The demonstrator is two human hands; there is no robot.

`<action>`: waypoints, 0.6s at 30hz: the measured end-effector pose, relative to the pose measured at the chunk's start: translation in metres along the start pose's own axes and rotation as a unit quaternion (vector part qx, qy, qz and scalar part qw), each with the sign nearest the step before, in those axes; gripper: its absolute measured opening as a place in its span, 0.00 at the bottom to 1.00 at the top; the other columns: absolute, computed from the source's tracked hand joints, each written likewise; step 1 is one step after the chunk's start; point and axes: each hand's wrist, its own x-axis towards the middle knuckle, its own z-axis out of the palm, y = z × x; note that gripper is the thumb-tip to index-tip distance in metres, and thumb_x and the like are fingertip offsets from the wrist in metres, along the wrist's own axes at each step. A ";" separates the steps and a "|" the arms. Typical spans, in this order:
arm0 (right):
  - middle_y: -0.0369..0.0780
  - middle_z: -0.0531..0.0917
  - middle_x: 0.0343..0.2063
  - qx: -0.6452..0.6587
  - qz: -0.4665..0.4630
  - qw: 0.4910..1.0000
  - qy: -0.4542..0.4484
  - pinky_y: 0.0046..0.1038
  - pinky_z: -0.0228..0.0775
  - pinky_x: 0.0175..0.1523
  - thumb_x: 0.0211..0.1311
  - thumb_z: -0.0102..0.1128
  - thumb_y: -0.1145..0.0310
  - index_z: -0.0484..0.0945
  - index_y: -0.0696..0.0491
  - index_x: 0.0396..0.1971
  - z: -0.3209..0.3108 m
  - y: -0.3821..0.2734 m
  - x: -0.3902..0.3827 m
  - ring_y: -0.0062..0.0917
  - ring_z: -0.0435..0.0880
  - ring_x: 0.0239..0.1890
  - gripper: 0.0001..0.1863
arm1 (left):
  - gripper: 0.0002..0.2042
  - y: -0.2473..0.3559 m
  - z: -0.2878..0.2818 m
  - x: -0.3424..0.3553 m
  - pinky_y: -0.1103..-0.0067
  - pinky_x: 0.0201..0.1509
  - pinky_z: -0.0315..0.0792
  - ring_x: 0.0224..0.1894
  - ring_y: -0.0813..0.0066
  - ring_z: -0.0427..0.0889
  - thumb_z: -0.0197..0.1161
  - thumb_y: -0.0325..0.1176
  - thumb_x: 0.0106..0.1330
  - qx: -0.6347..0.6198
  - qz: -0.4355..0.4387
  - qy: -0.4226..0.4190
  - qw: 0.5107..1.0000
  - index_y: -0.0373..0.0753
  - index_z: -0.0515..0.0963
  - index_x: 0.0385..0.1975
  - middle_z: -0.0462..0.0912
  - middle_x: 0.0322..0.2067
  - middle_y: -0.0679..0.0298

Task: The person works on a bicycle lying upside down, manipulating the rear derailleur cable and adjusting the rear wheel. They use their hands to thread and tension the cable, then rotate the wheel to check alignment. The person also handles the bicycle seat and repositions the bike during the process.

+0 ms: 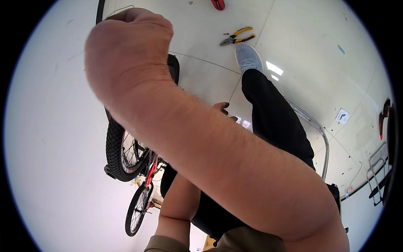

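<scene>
My right forearm crosses the picture from the lower right. It ends in my right hand [136, 29] at the upper left, bent at the wrist, with its fingers turned away and mostly hidden. Below that arm, my left hand [221, 106] shows only a few fingertips, dark with smudges, spread apart and with nothing visible in them. A bicycle with a red frame [151, 173] and black knobby tyres stands left of my body. Its nearer wheel [114, 147] lies partly behind my right forearm. Part of a black rounded piece [174, 69] shows beside my right wrist.
Pliers with yellow and black handles [241, 37] lie on the pale tiled floor by my grey shoe [248, 58]. A red and black object [218, 4] is at the top edge. A bent metal tube [321, 130] curves beside my leg. Metal racks [378, 168] stand far right.
</scene>
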 end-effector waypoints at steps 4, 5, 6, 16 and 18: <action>0.40 0.82 0.27 -0.051 -0.021 0.997 0.045 0.22 0.74 0.31 0.60 0.57 0.79 0.79 0.59 0.36 -0.001 0.005 -0.006 0.24 0.81 0.25 0.05 | 0.26 0.013 -0.007 -0.007 0.72 0.49 0.78 0.45 0.68 0.84 0.74 0.36 0.63 0.012 -0.040 -0.006 0.999 0.39 0.75 0.60 0.85 0.47 0.56; 0.40 0.83 0.27 -0.069 -0.036 0.996 0.052 0.22 0.75 0.30 0.60 0.58 0.79 0.79 0.59 0.35 -0.005 0.006 -0.003 0.24 0.82 0.25 0.05 | 0.27 0.001 -0.005 -0.003 0.72 0.50 0.78 0.45 0.68 0.84 0.74 0.36 0.62 0.019 -0.030 -0.013 0.999 0.39 0.75 0.61 0.84 0.48 0.56; 0.41 0.83 0.28 -0.087 -0.051 0.993 0.058 0.22 0.75 0.30 0.60 0.60 0.79 0.79 0.60 0.35 -0.010 0.008 0.000 0.24 0.83 0.25 0.04 | 0.26 -0.010 -0.003 -0.001 0.71 0.50 0.78 0.46 0.66 0.84 0.74 0.36 0.62 -0.002 -0.004 -0.011 1.000 0.39 0.76 0.59 0.84 0.47 0.56; 0.40 0.84 0.35 -0.299 -0.004 0.943 0.144 0.27 0.80 0.42 0.62 0.63 0.77 0.78 0.61 0.42 -0.037 0.050 -0.018 0.25 0.86 0.36 0.09 | 0.19 -0.030 -0.030 -0.048 0.65 0.47 0.77 0.45 0.58 0.84 0.74 0.46 0.57 0.280 0.135 -0.089 0.946 0.41 0.81 0.42 0.85 0.38 0.58; 0.42 0.84 0.31 -0.337 -0.011 0.928 0.161 0.26 0.75 0.33 0.61 0.62 0.77 0.80 0.62 0.39 -0.057 0.073 -0.016 0.25 0.85 0.31 0.08 | 0.18 -0.036 -0.019 -0.060 0.64 0.47 0.76 0.45 0.58 0.85 0.73 0.47 0.58 0.259 0.203 -0.106 0.938 0.41 0.82 0.40 0.85 0.37 0.59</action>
